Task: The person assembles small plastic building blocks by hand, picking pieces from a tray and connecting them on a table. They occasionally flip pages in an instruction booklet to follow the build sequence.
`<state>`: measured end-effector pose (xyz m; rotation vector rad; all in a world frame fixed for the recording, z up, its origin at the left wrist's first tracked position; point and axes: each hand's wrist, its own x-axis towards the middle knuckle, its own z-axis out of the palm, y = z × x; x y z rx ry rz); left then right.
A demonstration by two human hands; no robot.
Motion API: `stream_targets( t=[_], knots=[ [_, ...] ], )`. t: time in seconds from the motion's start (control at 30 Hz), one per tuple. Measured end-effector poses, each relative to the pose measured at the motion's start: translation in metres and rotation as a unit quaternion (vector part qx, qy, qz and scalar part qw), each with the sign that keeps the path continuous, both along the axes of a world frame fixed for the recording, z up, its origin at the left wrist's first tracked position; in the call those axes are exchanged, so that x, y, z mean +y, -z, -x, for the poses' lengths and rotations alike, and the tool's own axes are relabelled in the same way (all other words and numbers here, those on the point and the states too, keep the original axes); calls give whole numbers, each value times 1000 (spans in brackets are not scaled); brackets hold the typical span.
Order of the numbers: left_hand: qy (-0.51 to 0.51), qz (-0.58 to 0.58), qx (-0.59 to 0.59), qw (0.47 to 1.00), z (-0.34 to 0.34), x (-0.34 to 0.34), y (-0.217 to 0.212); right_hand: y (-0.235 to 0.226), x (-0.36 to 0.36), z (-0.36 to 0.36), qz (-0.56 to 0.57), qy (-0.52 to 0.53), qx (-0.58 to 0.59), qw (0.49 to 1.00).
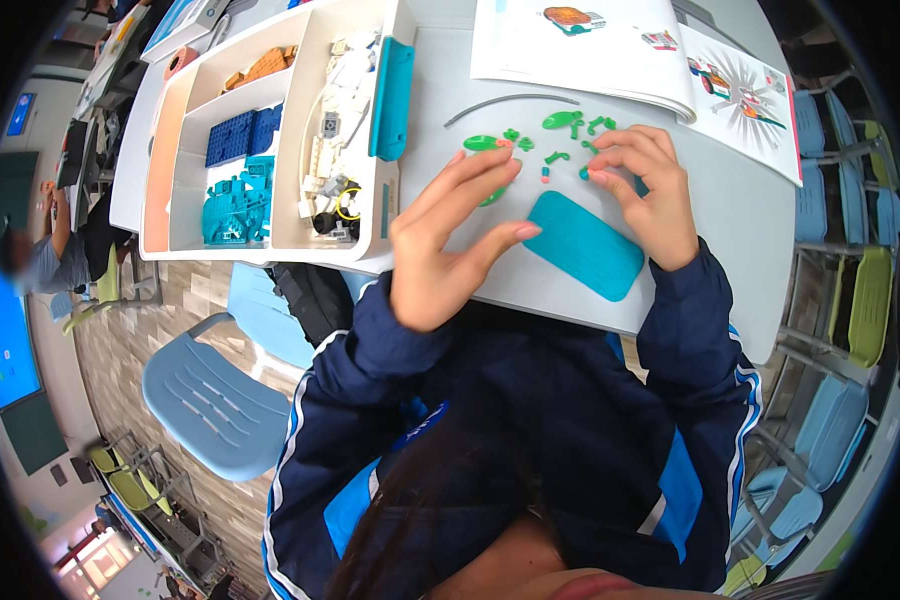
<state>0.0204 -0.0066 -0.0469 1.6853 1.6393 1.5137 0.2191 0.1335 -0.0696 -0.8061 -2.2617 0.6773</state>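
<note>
My left hand [445, 235] is open over the table, thumb and fingers apart. Its fingertips are beside a green leaf-shaped piece [482, 143], and another green piece shows partly beneath them. At the tips of my right hand's [650, 190] thumb and index finger is a small teal-green piece [584, 173], apparently pinched. Between and beyond the hands lie several small green toy pieces, including a second leaf [560, 120], a curved green stem piece [557, 157] and a tiny pink-and-teal piece [545, 175]. A flat teal rounded rectangular panel [582, 248] lies closest to me.
Left on the table stands a white divided tray [280, 215] of dark blue, teal, orange and white building bricks, a teal lid piece [393, 100] at its side. A thin grey tube [510, 98] and an open picture booklet [580, 65] lie beyond. Blue chairs [215, 400] stand nearby.
</note>
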Motion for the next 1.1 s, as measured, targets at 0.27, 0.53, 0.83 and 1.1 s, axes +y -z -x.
stream_targets(
  t=[0.27, 0.53, 0.83, 1.1],
  knots=[
    [172, 20, -105, 979, 61, -99, -35, 11, -4, 4, -71, 4, -56, 996],
    [-308, -39, 84, 947, 145, -140, -68, -24, -10, 3, -127, 30, -61, 990],
    [-217, 119, 326, 912, 292, -98, -62, -33, -26, 2, -175, 45, -44, 983],
    [-101, 226, 469, 848, 328, -66, -28, -25, -26, 5, -203, 41, -35, 978]
  ],
)
